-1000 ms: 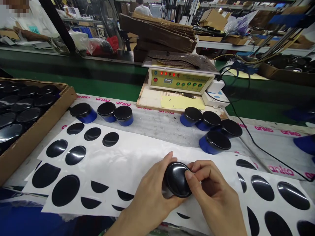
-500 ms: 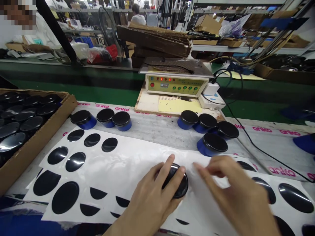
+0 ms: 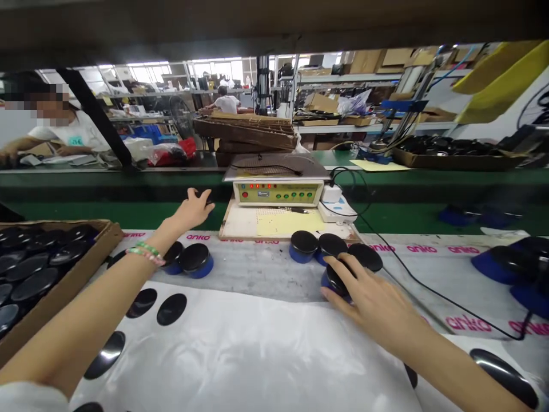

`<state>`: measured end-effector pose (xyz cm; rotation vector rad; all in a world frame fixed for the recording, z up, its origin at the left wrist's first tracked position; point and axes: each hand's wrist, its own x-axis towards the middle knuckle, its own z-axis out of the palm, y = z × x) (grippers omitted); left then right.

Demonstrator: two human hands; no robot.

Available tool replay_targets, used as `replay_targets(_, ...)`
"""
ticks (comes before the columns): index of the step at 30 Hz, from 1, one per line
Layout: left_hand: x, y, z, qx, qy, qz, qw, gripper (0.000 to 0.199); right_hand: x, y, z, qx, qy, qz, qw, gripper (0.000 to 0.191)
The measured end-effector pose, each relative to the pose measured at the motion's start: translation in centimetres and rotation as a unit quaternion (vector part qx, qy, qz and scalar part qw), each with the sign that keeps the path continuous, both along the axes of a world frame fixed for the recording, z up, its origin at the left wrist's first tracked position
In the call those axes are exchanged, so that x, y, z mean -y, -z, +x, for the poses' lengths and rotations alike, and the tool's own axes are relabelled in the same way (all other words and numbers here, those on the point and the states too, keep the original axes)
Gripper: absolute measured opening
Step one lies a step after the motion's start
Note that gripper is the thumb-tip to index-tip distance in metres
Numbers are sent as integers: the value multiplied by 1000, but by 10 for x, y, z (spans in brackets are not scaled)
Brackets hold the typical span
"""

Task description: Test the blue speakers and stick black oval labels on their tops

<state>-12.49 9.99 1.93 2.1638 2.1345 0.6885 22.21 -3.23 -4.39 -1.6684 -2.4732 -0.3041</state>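
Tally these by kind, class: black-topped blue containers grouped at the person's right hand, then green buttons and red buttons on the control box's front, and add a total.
Blue containers at the right hand: 4
Green buttons: 5
Red button: 1
Total: 10

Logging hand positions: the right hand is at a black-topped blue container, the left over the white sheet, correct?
No: in the head view, the left hand is over the green surface; the right hand is indeed at the container.
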Motion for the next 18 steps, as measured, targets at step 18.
replay_targets(18, 36, 61, 150, 132, 371, -78, 916, 76, -100, -46, 22, -140, -88, -153, 974, 38)
